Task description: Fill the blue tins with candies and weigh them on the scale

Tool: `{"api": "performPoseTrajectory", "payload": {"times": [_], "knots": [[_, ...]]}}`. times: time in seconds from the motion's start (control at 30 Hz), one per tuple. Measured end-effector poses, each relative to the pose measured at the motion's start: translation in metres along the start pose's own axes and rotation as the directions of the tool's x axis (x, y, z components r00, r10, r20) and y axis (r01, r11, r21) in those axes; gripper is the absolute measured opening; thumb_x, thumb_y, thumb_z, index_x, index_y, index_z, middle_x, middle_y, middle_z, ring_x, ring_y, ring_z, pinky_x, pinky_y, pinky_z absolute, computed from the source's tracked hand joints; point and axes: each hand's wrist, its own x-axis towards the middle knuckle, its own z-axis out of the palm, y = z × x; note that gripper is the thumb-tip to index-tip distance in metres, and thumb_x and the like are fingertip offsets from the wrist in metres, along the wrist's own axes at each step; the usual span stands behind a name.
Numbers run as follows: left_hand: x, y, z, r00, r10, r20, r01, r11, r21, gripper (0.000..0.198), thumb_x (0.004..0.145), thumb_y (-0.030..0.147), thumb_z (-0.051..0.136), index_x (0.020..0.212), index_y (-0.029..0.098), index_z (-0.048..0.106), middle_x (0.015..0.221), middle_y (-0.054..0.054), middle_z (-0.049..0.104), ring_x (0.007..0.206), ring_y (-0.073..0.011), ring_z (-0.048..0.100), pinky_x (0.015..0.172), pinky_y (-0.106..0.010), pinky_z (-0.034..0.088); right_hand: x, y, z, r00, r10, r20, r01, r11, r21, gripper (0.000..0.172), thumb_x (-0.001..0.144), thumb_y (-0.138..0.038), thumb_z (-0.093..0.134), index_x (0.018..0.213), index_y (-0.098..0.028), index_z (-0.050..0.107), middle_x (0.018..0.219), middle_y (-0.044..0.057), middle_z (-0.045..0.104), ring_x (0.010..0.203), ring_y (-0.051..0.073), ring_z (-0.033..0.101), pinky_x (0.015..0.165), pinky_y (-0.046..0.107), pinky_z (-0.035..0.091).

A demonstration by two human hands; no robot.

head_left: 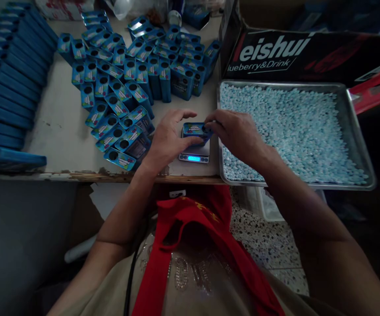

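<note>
A blue candy box with a dark round hole in its top stands on a small digital scale, whose display is lit. My left hand curves around the box's left side, thumb and fingers spread apart, the thumb along its front edge. At the hole, the fingertips of my right hand are pinched together; whatever they hold is too small to make out. Pale blue and white candies fill much of a metal tray under and beyond my right wrist.
Several similar blue boxes crowd the table left and beyond the scale. More boxes stand in a row at far left. A black printed carton rises behind the tray. A red-handled tool rests at the tray's right edge.
</note>
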Motion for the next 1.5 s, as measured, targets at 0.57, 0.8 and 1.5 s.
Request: {"api": "performPoseTrajectory", "payload": {"times": [0.57,0.8,1.5], "knots": [[-0.002,-0.008,-0.003,1.000,-0.010,-0.003,0.010,1.000,-0.003,0.049,0.088,0.021,0.100,0.131,0.026,0.079,0.140,-0.005,0.080,0.135,-0.0312,0.072,0.121,-0.049,0.060,-0.005,-0.005,-0.007,0.996,0.023,0.080,-0.021,0.999,-0.025,0.021,0.113,-0.031,0.063,0.111,-0.027,0.084,0.108,0.010,0.088,0.102,0.033,0.081,0.087,0.042,0.058],[-0.001,-0.006,0.001,1.000,0.005,-0.009,-0.005,1.000,0.013,0.056,0.080,0.013,0.104,0.129,0.024,0.079,0.137,-0.006,0.081,0.134,-0.0308,0.073,0.124,-0.048,0.057,-0.004,-0.009,-0.007,0.995,0.036,0.096,-0.039,0.999,0.032,0.025,0.109,-0.032,0.067,0.121,-0.026,0.088,0.104,0.010,0.087,0.096,0.031,0.080,0.085,0.042,0.057],[0.007,0.010,0.027,0.995,0.070,0.065,-0.090,0.916,0.390,0.054,0.089,0.021,0.097,0.138,0.028,0.076,0.141,-0.010,0.073,0.139,-0.0389,0.066,0.124,-0.057,0.054,-0.058,0.092,0.013,0.948,0.220,-0.232,-0.274,0.932,-0.236,0.026,0.113,-0.042,0.059,0.116,-0.028,0.081,0.139,0.018,0.074,0.133,0.041,0.059,0.110,0.061,0.046]]}}
